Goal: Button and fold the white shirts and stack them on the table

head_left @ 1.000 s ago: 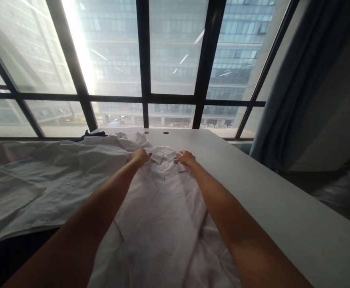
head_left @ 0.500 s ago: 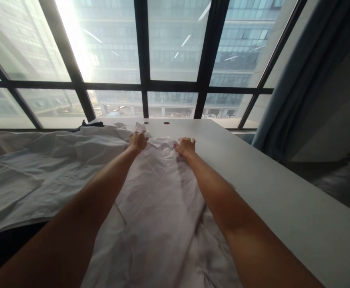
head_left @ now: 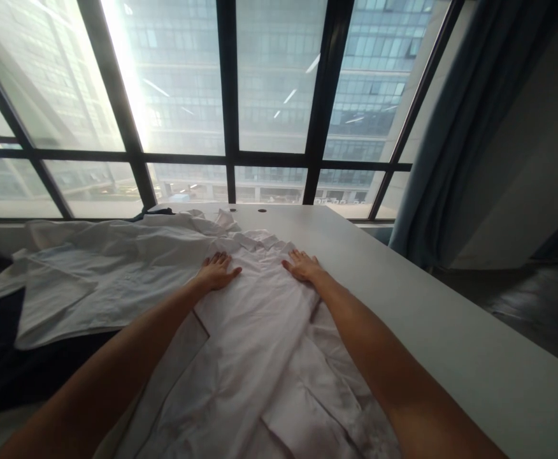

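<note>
Shirt (head_left: 255, 325): lies lengthwise on surface (head_left: 403, 306), collar (head_left: 256, 240) at far end, other clothes (head_left: 130, 268) alongside | left hand (head_left: 216, 273), right hand (head_left: 304, 266): rest just below collar, fingers (head_left: 218, 257) apart, clamped on nothing | done: laid out | seemingly remaining: creases toward near end

White garment (head_left: 255, 338) partly beyond bottom edge

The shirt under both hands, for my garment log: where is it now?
In the head view, the shirt lies at lower centre on the white table, beneath the left hand and right hand. Other white clothes lie to its left.
</note>
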Demonstrator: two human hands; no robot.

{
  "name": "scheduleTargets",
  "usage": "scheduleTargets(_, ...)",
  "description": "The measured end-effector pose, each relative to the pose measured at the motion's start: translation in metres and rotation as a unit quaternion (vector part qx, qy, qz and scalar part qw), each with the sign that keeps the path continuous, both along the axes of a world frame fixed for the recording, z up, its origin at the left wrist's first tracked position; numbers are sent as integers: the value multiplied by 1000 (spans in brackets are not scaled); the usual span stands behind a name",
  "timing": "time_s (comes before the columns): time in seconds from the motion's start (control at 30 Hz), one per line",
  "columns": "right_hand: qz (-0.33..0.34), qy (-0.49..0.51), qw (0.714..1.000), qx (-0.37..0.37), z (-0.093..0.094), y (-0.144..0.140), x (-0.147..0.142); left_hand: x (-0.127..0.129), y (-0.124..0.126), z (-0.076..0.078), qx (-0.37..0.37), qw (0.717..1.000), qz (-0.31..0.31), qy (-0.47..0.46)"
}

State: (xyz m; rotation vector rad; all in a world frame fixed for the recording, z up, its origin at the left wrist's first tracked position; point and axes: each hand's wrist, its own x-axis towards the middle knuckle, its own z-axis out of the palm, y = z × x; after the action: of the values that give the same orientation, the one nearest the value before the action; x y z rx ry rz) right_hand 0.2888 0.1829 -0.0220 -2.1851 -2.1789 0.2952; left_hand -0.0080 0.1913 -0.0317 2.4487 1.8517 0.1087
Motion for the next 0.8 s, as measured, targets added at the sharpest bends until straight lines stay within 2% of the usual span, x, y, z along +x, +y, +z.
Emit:
scheduleTargets(0.13,-3,-16,1000,16,-6,5,1,0,3,-1,1,1000,6,-1)
scheduleTargets(0.27,-2,-64,996,66,-1,0,-8,0,0,4,3,1000,5,15)
scheduleTargets(0.37,15,-71,990,119,8,-18,-18,1,-13,12,60,998,3,15)
scheduleTargets(0.47,32,-30,992,117,18,-46,-28,1,-38,16,87,996,5,-12)
scheduleTargets(0.6,48,11,997,57,19,-87,-39,0,-86,10,16,999,-34,-3)
scheduleTargets(0.67,57,25,998,24,14,-106,-44,-1,-108,7,28,999,-42,-4)
scheduleTargets(0.73,54,36,997,31,11,-124,-47,-4,-125,6,64,998,-19,-16)
scheduleTargets(0.8,45,48,995,70,8,-141,-46,-12,-138,8,77,997,15,-19)
